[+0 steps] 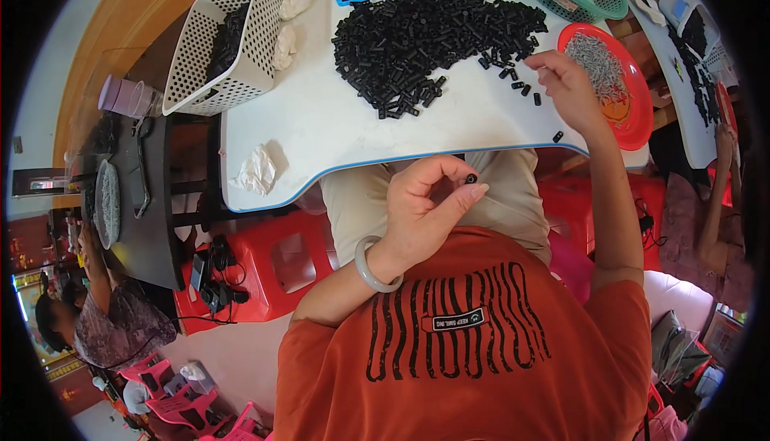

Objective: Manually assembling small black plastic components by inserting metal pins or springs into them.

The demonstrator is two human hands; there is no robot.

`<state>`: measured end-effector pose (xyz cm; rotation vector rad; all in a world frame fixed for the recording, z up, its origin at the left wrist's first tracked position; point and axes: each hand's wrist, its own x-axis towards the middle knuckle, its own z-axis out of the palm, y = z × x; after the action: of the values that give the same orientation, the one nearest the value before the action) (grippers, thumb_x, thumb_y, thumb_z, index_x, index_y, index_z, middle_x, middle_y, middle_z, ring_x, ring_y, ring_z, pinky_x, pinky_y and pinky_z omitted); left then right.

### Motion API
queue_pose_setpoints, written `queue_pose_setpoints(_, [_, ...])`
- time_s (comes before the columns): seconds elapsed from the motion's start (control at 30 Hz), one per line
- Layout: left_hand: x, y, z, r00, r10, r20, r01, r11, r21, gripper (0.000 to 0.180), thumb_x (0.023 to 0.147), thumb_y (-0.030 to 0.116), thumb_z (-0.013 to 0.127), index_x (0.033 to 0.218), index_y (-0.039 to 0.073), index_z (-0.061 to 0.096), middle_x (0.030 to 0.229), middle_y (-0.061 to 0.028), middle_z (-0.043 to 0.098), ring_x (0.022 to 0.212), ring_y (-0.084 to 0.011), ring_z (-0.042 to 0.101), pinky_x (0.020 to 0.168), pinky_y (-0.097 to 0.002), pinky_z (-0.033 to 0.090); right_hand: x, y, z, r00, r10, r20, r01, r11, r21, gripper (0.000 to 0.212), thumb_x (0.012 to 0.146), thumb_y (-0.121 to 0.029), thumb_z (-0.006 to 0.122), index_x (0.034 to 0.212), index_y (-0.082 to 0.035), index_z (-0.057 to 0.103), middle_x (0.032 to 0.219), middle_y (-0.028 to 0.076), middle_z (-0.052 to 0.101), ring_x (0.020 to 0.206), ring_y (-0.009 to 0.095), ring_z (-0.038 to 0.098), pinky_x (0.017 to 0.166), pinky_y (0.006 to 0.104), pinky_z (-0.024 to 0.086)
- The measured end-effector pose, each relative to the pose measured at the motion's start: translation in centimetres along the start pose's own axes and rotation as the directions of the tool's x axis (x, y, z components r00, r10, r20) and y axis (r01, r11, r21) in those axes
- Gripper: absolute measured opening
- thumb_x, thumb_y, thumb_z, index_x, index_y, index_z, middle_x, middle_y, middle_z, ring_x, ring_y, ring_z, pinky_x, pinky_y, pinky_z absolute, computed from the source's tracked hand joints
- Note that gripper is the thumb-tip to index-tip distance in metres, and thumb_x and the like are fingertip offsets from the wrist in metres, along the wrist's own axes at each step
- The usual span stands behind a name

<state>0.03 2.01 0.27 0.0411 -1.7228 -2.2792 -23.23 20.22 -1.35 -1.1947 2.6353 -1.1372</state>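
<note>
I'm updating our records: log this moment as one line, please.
left hand: pinching small black part | right hand: near black pile | red tray: holds grey pieces

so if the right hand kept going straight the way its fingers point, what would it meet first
Probably the loose black pieces at the pile's right edge, just past the right hand's fingertips, though its height above them is unclear.
</note>
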Motion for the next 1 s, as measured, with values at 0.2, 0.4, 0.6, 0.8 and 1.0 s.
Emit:
queue_pose_setpoints(0.2, [0.0, -0.7, 0.0, 0.998, -0.048, -0.027, 0.048, 0.999, 0.004, 0.01, 0.08, 0.001, 0.068, 0.085, 0.0, 0.06, 0.074, 0.0023, 0.054, 0.066, -0.0037, 0.045, 0.059, -0.0175, 0.037, 1.5, 0.4, 1.0, 0.991, -0.053, -0.124, 0.026, 0.977, -0.212, 0.025, 0.08, 0.002, 0.05, 0.101, -0.001, 0.063, 0.096, 0.017, 0.059, 0.092, 0.033, 0.057, 0.08, 0.0373, 0.046])
queue_pose_setpoints(0.4, [0.2, -0.8, -0.1, 0.998, -0.053, -0.026, 0.053, 0.998, 0.024, 0.01, 0.08, 0.001, 0.068, 0.085, 0.001, 0.06, 0.074, 0.0026, 0.055, 0.066, -0.0036, 0.046, 0.06, -0.0172, 0.038, 1.6, -0.8, 1.7, 0.998, -0.041, -0.051, 0.021, 0.936, -0.351, 0.026, 0.079, 0.002, 0.05, 0.101, -0.003, 0.064, 0.095, 0.016, 0.057, 0.092, 0.033, 0.057, 0.079, 0.0389, 0.046])
queue_pose_setpoints(0.6, [0.3, -1.4, -0.4, 0.997, -0.081, 0.0, 0.081, 0.996, 0.032, 0.011, 0.081, -0.002, 0.065, 0.089, 0.0, 0.059, 0.078, 0.0013, 0.056, 0.069, -0.0037, 0.048, 0.061, -0.0169, 0.04, 0.8, -1.7, 1.3, 0.999, -0.05, -0.017, 0.044, 0.967, -0.249, 0.022, 0.077, 0.002, 0.056, 0.096, -0.003, 0.065, 0.097, 0.014, 0.057, 0.091, 0.032, 0.056, 0.079, 0.0379, 0.046])
queue_pose_setpoints(0.8, [0.3, -2.1, -0.7, 0.995, -0.094, 0.041, 0.092, 0.994, 0.058, 0.012, 0.083, -0.004, 0.063, 0.093, -0.001, 0.058, 0.081, 0.0006, 0.057, 0.068, -0.0033, 0.05, 0.06, -0.0165, 0.041, 1.0, -2.2, 2.0, 0.993, -0.109, -0.041, 0.095, 0.962, -0.255, 0.02, 0.073, -0.001, 0.062, 0.093, -0.003, 0.065, 0.096, 0.012, 0.058, 0.092, 0.03, 0.056, 0.078, 0.0366, 0.047])
queue_pose_setpoints(1.0, [0.5, -1.6, -0.4, 0.988, -0.153, -0.036, 0.153, 0.988, 0.008, 0.009, 0.08, 0.001, 0.067, 0.084, 0.001, 0.059, 0.073, 0.0028, 0.054, 0.066, -0.0044, 0.045, 0.06, -0.0183, 0.038, 2.0, -1.9, 3.2, 0.982, -0.186, -0.036, 0.166, 0.937, -0.309, 0.014, 0.071, -0.001, 0.063, 0.085, -0.003, 0.063, 0.091, 0.008, 0.058, 0.089, 0.029, 0.054, 0.075, 0.0384, 0.047])
